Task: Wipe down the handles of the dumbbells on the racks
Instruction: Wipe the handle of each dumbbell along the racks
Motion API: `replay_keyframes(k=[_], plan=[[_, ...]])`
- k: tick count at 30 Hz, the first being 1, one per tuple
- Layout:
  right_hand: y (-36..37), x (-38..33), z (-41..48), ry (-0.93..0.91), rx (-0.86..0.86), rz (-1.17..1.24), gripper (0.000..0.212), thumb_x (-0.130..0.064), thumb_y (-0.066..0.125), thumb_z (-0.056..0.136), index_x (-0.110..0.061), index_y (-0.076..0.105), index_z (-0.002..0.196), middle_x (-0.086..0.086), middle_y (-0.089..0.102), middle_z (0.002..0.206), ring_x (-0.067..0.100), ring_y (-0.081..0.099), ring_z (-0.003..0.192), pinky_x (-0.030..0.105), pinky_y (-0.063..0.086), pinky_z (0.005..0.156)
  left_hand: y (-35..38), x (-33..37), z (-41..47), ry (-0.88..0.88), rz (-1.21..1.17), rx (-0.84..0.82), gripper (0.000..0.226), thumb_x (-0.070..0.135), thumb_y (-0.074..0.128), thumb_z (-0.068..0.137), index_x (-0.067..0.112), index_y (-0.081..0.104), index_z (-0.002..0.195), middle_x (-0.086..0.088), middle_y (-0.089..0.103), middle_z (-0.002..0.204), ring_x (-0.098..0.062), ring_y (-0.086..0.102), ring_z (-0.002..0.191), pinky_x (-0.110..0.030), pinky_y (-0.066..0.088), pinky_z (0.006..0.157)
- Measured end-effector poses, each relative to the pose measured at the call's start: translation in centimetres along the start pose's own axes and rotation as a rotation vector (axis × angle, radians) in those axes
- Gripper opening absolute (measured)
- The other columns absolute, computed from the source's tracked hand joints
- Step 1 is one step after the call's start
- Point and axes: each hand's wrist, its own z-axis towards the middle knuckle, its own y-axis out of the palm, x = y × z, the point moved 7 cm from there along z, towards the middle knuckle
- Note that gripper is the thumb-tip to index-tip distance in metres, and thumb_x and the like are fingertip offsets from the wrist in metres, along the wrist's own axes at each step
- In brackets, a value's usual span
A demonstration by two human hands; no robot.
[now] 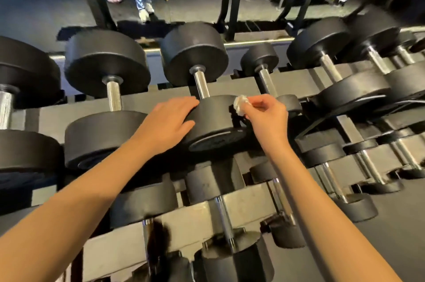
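Resting flat on the near head of the middle dumbbell point(201, 86) on the rack point(161, 102), your left hand point(170, 120) lies spread; your right hand point(264, 114) pinches a crumpled white wipe point(240, 104) beside that head.

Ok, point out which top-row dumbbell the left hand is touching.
The centre dumbbell, left of the small one: the left hand lies on its near head.

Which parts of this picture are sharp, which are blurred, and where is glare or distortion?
Head view: left hand and crumpled white wipe are fairly sharp; the dumbbells at the far right are smeared; the chrome handle shows glare; the wide lens bows the rack beam.
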Motion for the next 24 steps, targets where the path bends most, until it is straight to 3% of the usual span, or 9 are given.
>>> replay_keyframes(k=[2, 7, 12, 16, 19, 22, 24], plan=[[1.8, -0.7, 1.6, -0.004, -0.033, -0.030, 0.012, -0.021, 0.071, 0.085, -0.009, 0.069, 0.088, 0.001, 0.070, 0.079, 0.006, 0.065, 0.073, 0.010, 0.048, 0.061, 0.2, -1.2, 0.6, 0.077, 0.036, -0.065, 0.055, 0.032, 0.056, 0.093, 0.023, 0.037, 0.143, 0.000, 0.044, 0.145, -0.020, 0.042, 0.131, -0.043, 0.036, 0.107], [4.9, -1.2, 5.5, -0.017, -0.066, -0.154, 0.008, -0.022, 0.069, 0.086, -0.020, 0.066, 0.078, -0.007, 0.066, 0.075, 0.004, 0.061, 0.073, 0.014, 0.049, 0.069, 0.9, -2.6, 1.4, 0.211, 0.068, -0.156, 0.061, 0.042, 0.050, 0.092, 0.026, 0.030, 0.148, 0.005, 0.033, 0.153, -0.016, 0.036, 0.137, -0.037, 0.029, 0.110], [7.5, -1.1, 9.2, -0.017, -0.149, -0.341, 0.014, -0.023, 0.068, 0.085, -0.010, 0.070, 0.080, -0.002, 0.068, 0.074, 0.004, 0.058, 0.068, 0.010, 0.043, 0.062, 1.3, -3.0, 2.3, 0.298, 0.126, -0.183, 0.071, 0.047, 0.055, 0.091, 0.029, 0.019, 0.150, 0.005, 0.027, 0.156, -0.017, 0.036, 0.137, -0.040, 0.029, 0.109], [9.3, 0.4, 11.3, 0.027, -0.205, -0.478, 0.010, -0.025, 0.068, 0.084, -0.016, 0.069, 0.080, -0.002, 0.067, 0.078, 0.009, 0.059, 0.072, 0.021, 0.044, 0.063, 1.7, -2.9, 2.5, 0.326, 0.264, -0.114, 0.086, 0.050, 0.070, 0.076, 0.023, 0.026, 0.145, -0.002, 0.046, 0.145, -0.023, 0.054, 0.124, -0.046, 0.045, 0.097], [10.4, 1.6, 12.2, 0.064, -0.251, -0.540, 0.007, -0.020, 0.067, 0.084, -0.015, 0.068, 0.080, 0.002, 0.067, 0.084, 0.012, 0.061, 0.078, 0.021, 0.044, 0.064, 1.7, -2.8, 2.6, 0.352, 0.277, -0.046, 0.090, 0.050, 0.074, 0.072, 0.023, 0.026, 0.144, -0.006, 0.050, 0.142, -0.026, 0.056, 0.121, -0.049, 0.046, 0.095], [11.1, 1.8, 12.8, 0.089, -0.273, -0.563, 0.004, -0.012, 0.066, 0.083, -0.012, 0.067, 0.079, 0.006, 0.068, 0.088, 0.017, 0.061, 0.083, 0.023, 0.047, 0.067, 1.9, -3.0, 2.7, 0.355, 0.264, -0.051, 0.089, 0.052, 0.071, 0.074, 0.024, 0.024, 0.144, -0.008, 0.049, 0.143, -0.029, 0.055, 0.123, -0.052, 0.043, 0.097], [11.5, 1.7, 13.1, 0.105, -0.278, -0.556, 0.003, -0.011, 0.067, 0.083, -0.009, 0.066, 0.081, 0.007, 0.066, 0.088, 0.017, 0.060, 0.083, 0.023, 0.046, 0.067, 1.9, -3.3, 2.9, 0.328, 0.243, -0.098, 0.082, 0.058, 0.058, 0.078, 0.025, 0.024, 0.145, -0.007, 0.046, 0.145, -0.030, 0.052, 0.126, -0.054, 0.041, 0.098]])
